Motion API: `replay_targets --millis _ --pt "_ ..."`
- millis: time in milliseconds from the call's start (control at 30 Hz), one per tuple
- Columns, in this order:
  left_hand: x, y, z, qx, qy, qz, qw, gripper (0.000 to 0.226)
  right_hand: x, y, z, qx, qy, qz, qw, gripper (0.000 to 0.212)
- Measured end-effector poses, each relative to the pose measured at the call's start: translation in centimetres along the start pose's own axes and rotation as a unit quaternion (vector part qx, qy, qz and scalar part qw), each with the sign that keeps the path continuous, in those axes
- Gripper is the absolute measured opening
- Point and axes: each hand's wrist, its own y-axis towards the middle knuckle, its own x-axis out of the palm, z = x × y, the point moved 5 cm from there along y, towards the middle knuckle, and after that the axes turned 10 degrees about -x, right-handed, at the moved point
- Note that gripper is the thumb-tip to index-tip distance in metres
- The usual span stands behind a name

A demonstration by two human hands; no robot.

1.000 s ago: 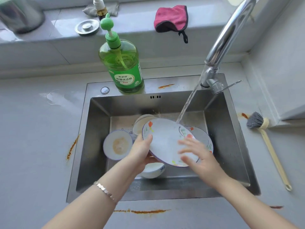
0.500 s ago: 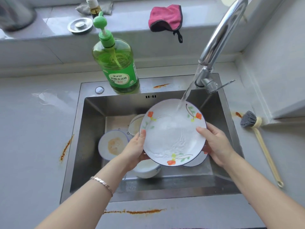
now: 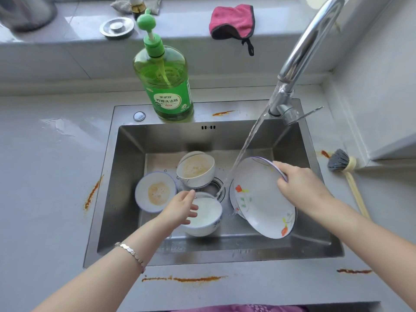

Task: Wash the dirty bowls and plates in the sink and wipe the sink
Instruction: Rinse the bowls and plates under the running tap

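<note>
Plate (image 3: 261,194) is gripped by the rim in the right hand (image 3: 301,188), at 3 o'clock in the sink (image 3: 108,176); the left hand (image 3: 180,209) is held open over a bowl (image 3: 208,211).

Brushed, matt stainless steel is noted for the sink (image 3: 126,176), mid frame. Polished chrome is seen on the faucet (image 3: 315,34), upper right. Floral plate (image 3: 261,199): glazed glossy ceramic. Detergent bottle (image 3: 166,86): translucent green plastic. Pink cloth (image 3: 231,19), top: fuzzy fabric. Dish brush (image 3: 356,194), right: wooden handle. Countertop (image 3: 45,188): smooth matt grey.
</note>
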Motion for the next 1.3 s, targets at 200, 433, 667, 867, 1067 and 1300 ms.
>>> replay_targets --millis 200,433,667,867,1067,1300 --pt "-0.2 1.1 -0.7 -0.006 0.034 0.020 0.999 0.036 1.9 -0.6 6.5 0.142 0.068 0.041 0.987 0.031" --pt "-0.8 2.3 -1.2 -0.004 0.087 0.071 0.994 0.025 12.5 1.4 10.6 0.363 0.433 0.128 0.815 0.040" --pt "-0.5 3.8 -1.7 0.005 0.092 0.083 0.992 0.015 17.5 2.3 13.6 0.416 0.474 0.164 0.759 0.041" --pt "-0.3 5.0 -2.6 -0.003 0.075 0.085 0.994 0.016 19.3 2.1 15.6 0.430 0.424 0.165 0.780 0.038" --pt "-0.2 4.8 -3.3 -0.015 0.043 0.080 0.996 0.016 19.6 1.8 16.2 0.411 0.314 0.091 0.851 0.035" --pt "-1.6 4.1 -4.2 -0.031 0.019 0.087 0.996 0.017 18.0 2.6 12.7 0.344 0.137 -0.043 0.928 0.038"
